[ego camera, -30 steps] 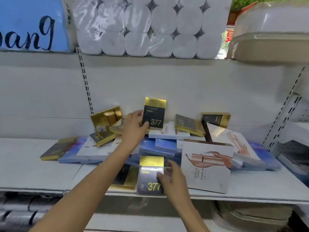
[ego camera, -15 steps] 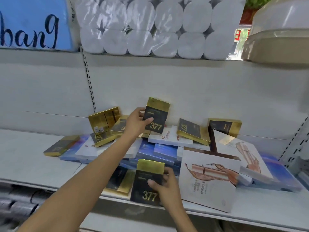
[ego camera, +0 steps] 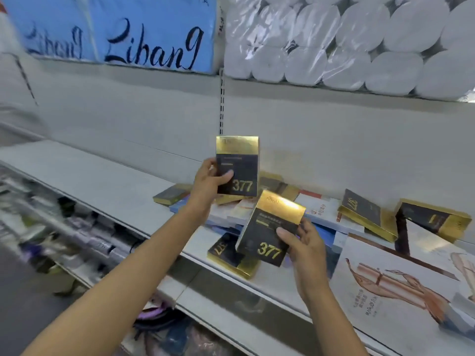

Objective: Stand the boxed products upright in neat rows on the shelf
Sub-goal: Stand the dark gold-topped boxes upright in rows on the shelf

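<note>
My left hand grips a black-and-gold box marked 377, held upright in the air above the pile. My right hand holds a second black-and-gold 377 box, tilted, just above the shelf's front. Beneath and behind them, a jumbled heap of boxes lies flat on the white shelf: more black-and-gold ones, blue ones and white ones. A large white box with a copper-coloured drawing lies at the right.
The shelf's left half is bare. Above, a higher shelf carries wrapped white paper rolls and blue packs with script lettering. A lower shelf at the left holds blurred goods.
Both hands have lifted their 377 boxes off the pile and raised them. The view has swung left, so the bare left part of the shelf now shows.
</note>
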Action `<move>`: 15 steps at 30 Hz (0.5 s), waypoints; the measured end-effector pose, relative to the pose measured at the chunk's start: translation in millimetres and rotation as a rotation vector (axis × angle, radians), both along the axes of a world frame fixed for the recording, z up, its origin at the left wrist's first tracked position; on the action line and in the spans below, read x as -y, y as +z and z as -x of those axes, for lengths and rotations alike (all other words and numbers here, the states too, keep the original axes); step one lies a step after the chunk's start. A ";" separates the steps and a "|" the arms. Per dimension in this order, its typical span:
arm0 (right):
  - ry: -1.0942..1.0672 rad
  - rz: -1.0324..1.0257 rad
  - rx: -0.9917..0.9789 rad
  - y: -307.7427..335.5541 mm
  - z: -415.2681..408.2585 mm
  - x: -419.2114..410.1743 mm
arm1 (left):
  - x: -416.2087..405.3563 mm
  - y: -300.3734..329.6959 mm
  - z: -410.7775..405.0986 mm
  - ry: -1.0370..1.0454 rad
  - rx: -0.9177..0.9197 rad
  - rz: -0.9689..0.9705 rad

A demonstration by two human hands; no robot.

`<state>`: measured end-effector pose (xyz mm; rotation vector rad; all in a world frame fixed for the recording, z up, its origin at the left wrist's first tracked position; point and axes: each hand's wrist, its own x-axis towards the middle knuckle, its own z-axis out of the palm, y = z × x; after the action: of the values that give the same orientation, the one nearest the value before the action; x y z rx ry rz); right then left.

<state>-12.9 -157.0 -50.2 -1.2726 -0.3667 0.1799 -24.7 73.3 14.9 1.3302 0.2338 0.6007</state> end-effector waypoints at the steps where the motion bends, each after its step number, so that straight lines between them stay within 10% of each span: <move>1: 0.014 -0.005 0.018 6.6 -0.6 -9.5 | -15.6 -3.4 12.0 0.046 -0.006 -0.005; 15: 0.192 0.124 0.133 27.1 102.8 -204.0 | -212.6 -46.3 242.1 0.352 -0.145 0.008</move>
<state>-115.6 47.0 -23.1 -1.3746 -0.6004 0.2859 -266.7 285.9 -31.4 1.3362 0.5964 0.7972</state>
